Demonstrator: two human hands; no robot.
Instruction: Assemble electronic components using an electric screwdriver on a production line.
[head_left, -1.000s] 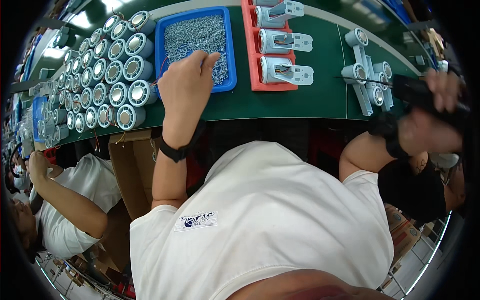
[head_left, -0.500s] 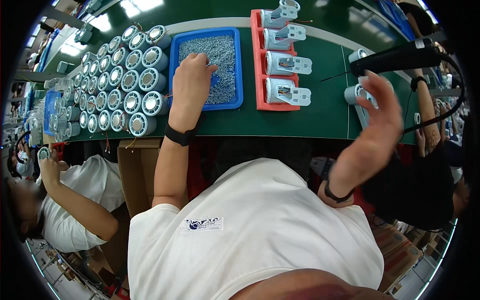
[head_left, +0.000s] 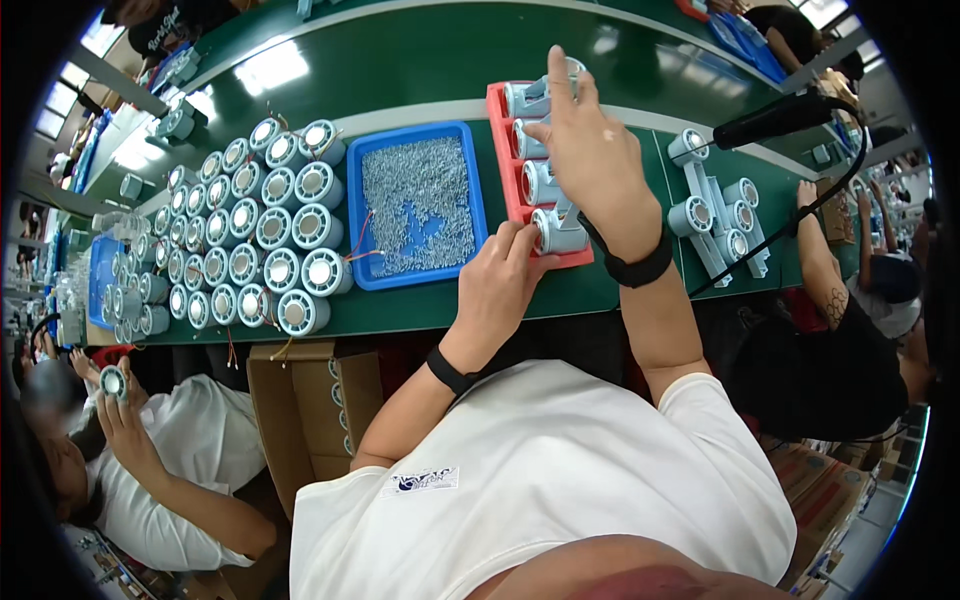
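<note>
Near table edge (head_left: 400,319), hands (head_left: 495,285) at red tray (head_left: 503,150), narrow gap to blue tray (head_left: 478,185)

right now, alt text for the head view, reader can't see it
A person's left hand is at the near end of a red rack of pale cylinders, the right hand open over it. Left of it on a green table sit a blue tray of screws and more cylinders.

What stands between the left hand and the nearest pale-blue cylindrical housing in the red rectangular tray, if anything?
Nothing visible; the left hand is right at the housing, at the near end of the tray.
</note>
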